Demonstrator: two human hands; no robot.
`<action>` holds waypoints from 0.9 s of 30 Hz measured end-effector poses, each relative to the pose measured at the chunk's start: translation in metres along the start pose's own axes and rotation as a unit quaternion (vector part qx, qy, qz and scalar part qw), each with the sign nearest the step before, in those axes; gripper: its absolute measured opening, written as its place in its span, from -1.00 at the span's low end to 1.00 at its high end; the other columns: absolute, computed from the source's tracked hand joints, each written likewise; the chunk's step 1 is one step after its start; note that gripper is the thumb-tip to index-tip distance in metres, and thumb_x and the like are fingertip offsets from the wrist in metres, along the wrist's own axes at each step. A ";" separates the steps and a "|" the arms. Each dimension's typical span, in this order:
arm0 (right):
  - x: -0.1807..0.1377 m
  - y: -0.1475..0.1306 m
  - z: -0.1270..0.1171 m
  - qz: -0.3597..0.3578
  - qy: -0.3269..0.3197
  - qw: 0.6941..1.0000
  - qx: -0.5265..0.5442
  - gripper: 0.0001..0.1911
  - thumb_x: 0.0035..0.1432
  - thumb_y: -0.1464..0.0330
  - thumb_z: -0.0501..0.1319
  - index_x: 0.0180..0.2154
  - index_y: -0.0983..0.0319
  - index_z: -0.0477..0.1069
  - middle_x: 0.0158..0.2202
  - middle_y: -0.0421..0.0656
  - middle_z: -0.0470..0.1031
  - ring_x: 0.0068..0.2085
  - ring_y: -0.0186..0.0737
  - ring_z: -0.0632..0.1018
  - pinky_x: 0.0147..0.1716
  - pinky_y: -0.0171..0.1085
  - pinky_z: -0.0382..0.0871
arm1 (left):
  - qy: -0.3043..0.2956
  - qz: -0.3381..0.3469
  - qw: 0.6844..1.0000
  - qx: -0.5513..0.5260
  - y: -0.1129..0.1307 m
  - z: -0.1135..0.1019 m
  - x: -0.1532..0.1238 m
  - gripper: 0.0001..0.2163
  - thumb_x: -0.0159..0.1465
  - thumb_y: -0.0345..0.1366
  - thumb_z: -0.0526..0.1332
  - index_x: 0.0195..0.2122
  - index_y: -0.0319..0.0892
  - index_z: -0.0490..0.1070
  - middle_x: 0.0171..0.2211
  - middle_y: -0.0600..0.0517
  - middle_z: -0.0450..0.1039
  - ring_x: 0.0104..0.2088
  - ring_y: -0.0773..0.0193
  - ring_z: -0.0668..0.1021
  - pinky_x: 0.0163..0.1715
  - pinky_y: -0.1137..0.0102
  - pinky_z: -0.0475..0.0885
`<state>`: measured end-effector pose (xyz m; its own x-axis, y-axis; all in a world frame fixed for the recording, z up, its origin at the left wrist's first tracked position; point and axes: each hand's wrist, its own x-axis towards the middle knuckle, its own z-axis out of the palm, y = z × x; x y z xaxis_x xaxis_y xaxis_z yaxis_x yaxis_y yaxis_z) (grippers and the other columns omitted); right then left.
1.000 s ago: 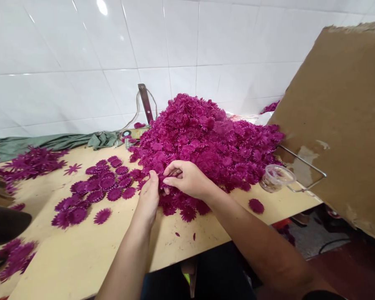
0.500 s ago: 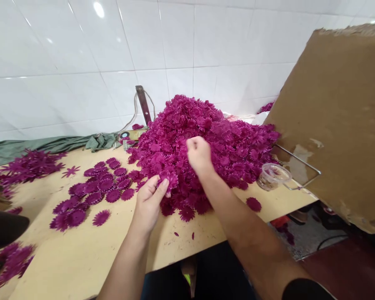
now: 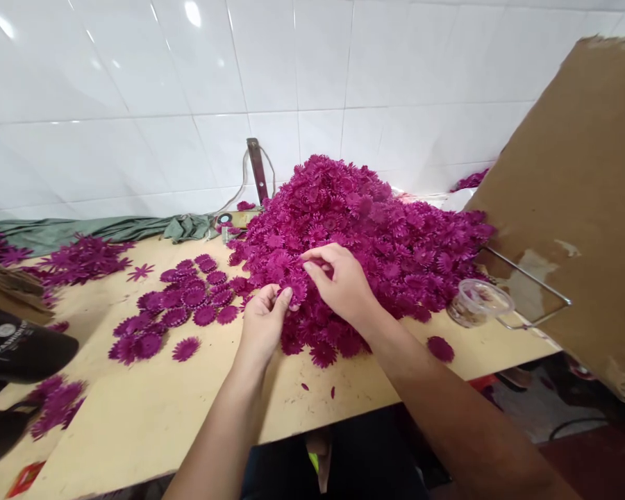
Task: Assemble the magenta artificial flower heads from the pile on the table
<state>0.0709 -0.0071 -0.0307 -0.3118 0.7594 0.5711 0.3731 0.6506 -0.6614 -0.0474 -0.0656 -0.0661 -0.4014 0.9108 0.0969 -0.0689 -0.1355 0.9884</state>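
Observation:
My left hand [image 3: 261, 321] pinches a magenta artificial flower piece [image 3: 298, 286] between thumb and fingers, just in front of a big heap of similar flower pieces [image 3: 344, 198]. Close above the pinched piece, my right hand [image 3: 342, 283] has its thumb and index finger drawn together. Whatever may be between those fingertips is too small to make out. To the left of my hands lie several rounder flower discs [image 3: 192, 297], grouped on the wooden table [image 3: 151, 423]. One piece [image 3: 186, 348] sits apart from that group, nearer me.
A clear plastic tub [image 3: 479, 305] and a bent metal wire [image 3: 536, 281] stand right of the heap, beside a large cardboard sheet [image 3: 573, 208]. A black object with lettering [image 3: 26, 344] and star-shaped petals [image 3: 86, 260] are at left. White tiled wall [image 3: 187, 153] rises behind.
My right hand has come down from the heap toward the flower piece in my left hand. The left hand still pinches that piece. The whole view has shifted, showing more at left.

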 end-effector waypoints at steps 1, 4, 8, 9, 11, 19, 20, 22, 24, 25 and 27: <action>-0.003 -0.004 0.000 0.007 -0.020 1.000 0.016 -0.90 0.06 0.42 0.14 -0.35 0.25 0.43 -0.32 -0.10 0.46 -0.24 -0.22 0.44 -0.14 -0.17 0.29 | 0.005 -0.001 1.000 0.004 -0.001 -0.001 0.001 -0.65 -0.11 -0.04 0.32 -0.65 -0.19 0.25 -0.74 0.18 0.24 -0.67 0.48 0.26 -0.63 0.53 0.16; -0.010 -0.012 0.004 0.045 -0.102 0.991 0.077 -0.92 0.01 0.38 0.20 -0.38 0.26 0.41 -0.37 -0.15 0.46 -0.32 -0.30 0.44 -0.24 -0.25 0.33 | 0.026 -0.002 1.000 0.012 -0.003 -0.001 0.002 -0.60 -0.11 0.02 0.30 -0.70 -0.18 0.18 -0.79 0.22 0.12 -0.72 0.51 0.15 -0.69 0.53 0.08; -0.011 -0.009 0.010 0.107 -0.195 0.960 0.170 -0.95 -0.04 0.46 0.20 -0.43 0.28 0.36 -0.49 -0.24 0.42 -0.46 -0.40 0.42 -0.39 -0.35 0.34 | 0.013 -0.024 1.000 0.004 -0.001 0.000 0.000 -0.57 -0.11 0.12 0.24 -0.67 -0.18 0.22 -0.75 0.19 0.17 -0.69 0.47 0.20 -0.67 0.51 0.13; -0.010 -0.007 0.011 0.113 -0.188 0.960 0.176 -0.97 -0.05 0.48 0.19 -0.45 0.27 0.35 -0.52 -0.25 0.41 -0.48 -0.41 0.40 -0.42 -0.36 0.32 | -0.001 -0.025 1.000 0.001 0.000 0.000 -0.001 -0.57 -0.11 0.12 0.24 -0.65 -0.18 0.24 -0.72 0.17 0.21 -0.67 0.46 0.24 -0.64 0.51 0.16; -0.008 -0.002 0.011 0.120 -0.141 0.967 0.176 -0.95 -0.04 0.49 0.15 -0.51 0.27 0.33 -0.57 -0.28 0.36 -0.52 -0.43 0.37 -0.47 -0.38 0.28 | -0.028 -0.014 0.999 0.007 0.002 0.000 -0.004 -0.61 -0.11 0.06 0.27 -0.62 -0.18 0.27 -0.67 0.15 0.27 -0.63 0.44 0.29 -0.59 0.50 0.21; 0.005 0.011 0.026 0.210 -0.003 0.961 0.177 -0.89 -0.06 0.44 0.14 -0.58 0.24 0.25 -0.68 -0.35 0.21 -0.60 -0.43 0.27 -0.54 -0.37 0.16 | 0.001 0.040 0.998 0.046 0.002 0.006 -0.005 -0.73 -0.04 -0.11 0.26 -0.62 -0.15 0.22 -0.69 0.16 0.27 -0.62 0.42 0.30 -0.56 0.50 0.21; 0.007 0.011 0.030 0.215 0.003 0.960 0.180 -0.90 -0.06 0.44 0.14 -0.57 0.24 0.26 -0.68 -0.35 0.21 -0.60 -0.43 0.27 -0.53 -0.37 0.17 | 0.012 0.041 0.998 0.038 0.002 0.007 -0.004 -0.73 -0.05 -0.12 0.26 -0.61 -0.15 0.21 -0.69 0.17 0.27 -0.62 0.42 0.31 -0.56 0.50 0.21; 0.012 0.010 0.037 0.227 0.005 0.955 0.193 -0.90 -0.06 0.43 0.14 -0.57 0.24 0.26 -0.67 -0.34 0.22 -0.59 -0.42 0.29 -0.51 -0.37 0.19 | 0.033 0.049 0.998 0.025 0.003 0.009 -0.004 -0.73 -0.05 -0.13 0.26 -0.61 -0.15 0.20 -0.69 0.18 0.27 -0.62 0.43 0.30 -0.55 0.50 0.21; 0.018 0.010 0.040 0.235 0.003 0.950 0.204 -0.91 -0.06 0.43 0.14 -0.56 0.23 0.26 -0.65 -0.33 0.25 -0.57 -0.40 0.31 -0.48 -0.36 0.22 | 0.047 0.056 0.997 0.017 0.005 0.009 -0.006 -0.73 -0.05 -0.14 0.27 -0.60 -0.15 0.20 -0.69 0.18 0.27 -0.63 0.43 0.29 -0.55 0.50 0.21; 0.021 0.011 0.039 0.238 0.016 0.950 0.202 -0.90 -0.05 0.44 0.13 -0.56 0.23 0.26 -0.64 -0.32 0.26 -0.55 -0.40 0.33 -0.46 -0.36 0.23 | 0.051 0.059 0.997 0.015 0.006 0.008 -0.007 -0.73 -0.05 -0.14 0.27 -0.60 -0.15 0.20 -0.69 0.18 0.26 -0.63 0.43 0.29 -0.56 0.50 0.21; 0.026 0.014 0.031 0.246 0.059 0.948 0.191 -0.89 -0.02 0.45 0.11 -0.56 0.23 0.25 -0.63 -0.32 0.27 -0.53 -0.39 0.34 -0.44 -0.36 0.24 | 0.051 0.061 0.997 0.016 0.008 0.004 -0.011 -0.72 -0.04 -0.14 0.28 -0.61 -0.16 0.20 -0.69 0.19 0.23 -0.63 0.44 0.27 -0.57 0.50 0.20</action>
<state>0.0406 0.0220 -0.0399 -0.0736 0.9804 0.1828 0.0969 0.1894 -0.9771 -0.0395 -0.0754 -0.0589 -0.4950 0.8440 0.2065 0.0152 -0.2292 0.9733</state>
